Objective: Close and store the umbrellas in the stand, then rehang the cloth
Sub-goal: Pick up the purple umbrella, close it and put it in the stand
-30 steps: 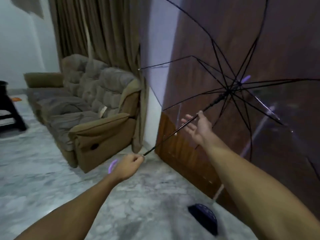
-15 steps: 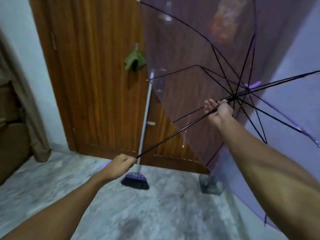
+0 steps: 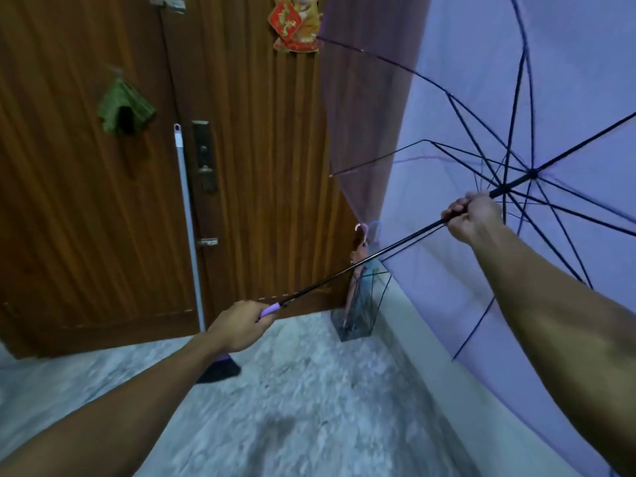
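I hold an open, see-through purple umbrella [image 3: 481, 108] with black ribs, its canopy spread across the upper right. My left hand [image 3: 241, 325] grips its purple handle low in the middle. My right hand [image 3: 473, 216] is closed around the black shaft just below the rib hub. A wire umbrella stand [image 3: 361, 304] sits on the floor in the corner by the door and holds a closed pink umbrella [image 3: 359, 256] with a curved handle. A green cloth [image 3: 125, 110] hangs on a hook on the wooden door.
A broom [image 3: 187, 218] leans against the wooden door [image 3: 275, 166], its dark head on the marble floor behind my left arm. A red ornament [image 3: 296, 24] hangs at the door's top. A white wall [image 3: 413, 321] runs along the right.
The view swung right from the sofa to the door corner. My right hand went from open beside the shaft to closed around it near the hub. The stand came into view.
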